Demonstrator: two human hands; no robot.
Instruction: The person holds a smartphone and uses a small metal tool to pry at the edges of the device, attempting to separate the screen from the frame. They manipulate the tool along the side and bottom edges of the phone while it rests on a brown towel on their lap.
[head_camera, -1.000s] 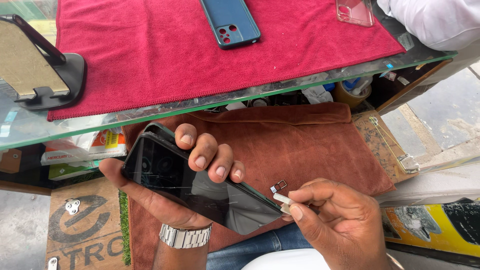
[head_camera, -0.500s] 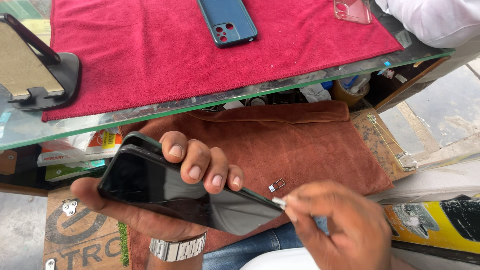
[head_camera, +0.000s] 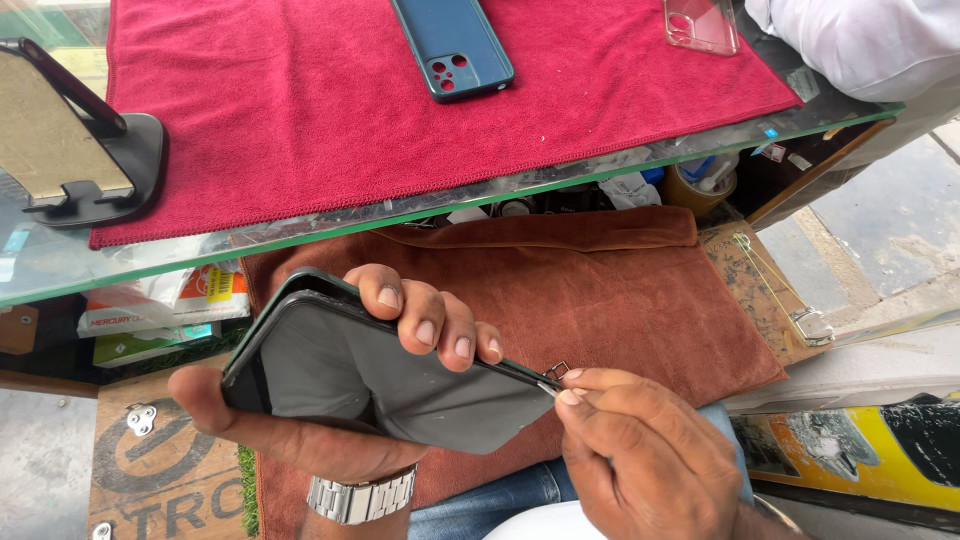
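The left hand (head_camera: 330, 400) is cradling a dark smartphone (head_camera: 390, 375) from beneath, thumb running along the near edge and four fingers (head_camera: 430, 320) curling over the far edge, so the screen is facing up and tilting toward the wearer. That wrap-around hold is keeping the phone steady while leaving its right-hand end free to be worked on. A metal watch (head_camera: 360, 495) is sitting on that wrist.

The right hand (head_camera: 650, 460) is closing its thumb and forefinger in a tight pinch on a thin metal pin (head_camera: 549, 388), whose tip is meeting the phone's edge just beyond the left fingertips (whether the tip is actually inside a hole is too small to tell). Just above that pinch, a small dark tray-like piece (head_camera: 557, 371) is lying on the brown cloth (head_camera: 620, 290) that is spreading under both hands.

Farther from the hands, a glass counter (head_camera: 480, 205) is carrying a red cloth (head_camera: 330, 100) with a teal phone case (head_camera: 455, 45) and a clear case (head_camera: 700, 22) on it. Off to the left hand's side, a black phone stand (head_camera: 80, 150) is propping something flat upright.
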